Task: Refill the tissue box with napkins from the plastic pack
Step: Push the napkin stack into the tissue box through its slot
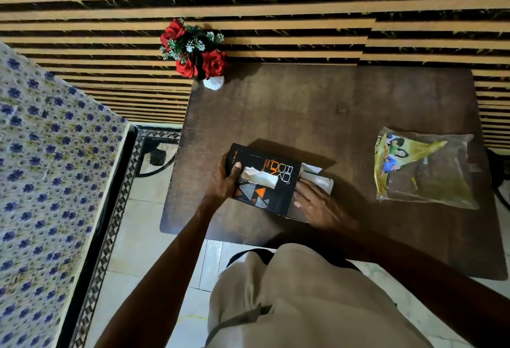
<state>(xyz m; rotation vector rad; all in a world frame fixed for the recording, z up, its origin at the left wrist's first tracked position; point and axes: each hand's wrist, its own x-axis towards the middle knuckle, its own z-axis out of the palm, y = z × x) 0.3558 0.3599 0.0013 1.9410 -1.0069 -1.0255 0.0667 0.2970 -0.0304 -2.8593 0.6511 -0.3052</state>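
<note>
A black tissue box with orange lettering lies flat near the front edge of the dark wooden table. A white napkin pokes out of its top slot. My left hand grips the box's left end, thumb on top. My right hand rests flat at the box's open right end, fingers pressing on the white end flaps. The plastic pack, clear with a yellow-green print, lies flat on the table to the right, apart from both hands and looking nearly flat.
A small white vase of red artificial roses stands at the table's back left corner. A bed with a blue-flowered cover runs along the left. A striped wall panel is behind the table. My lap is below the table's front edge.
</note>
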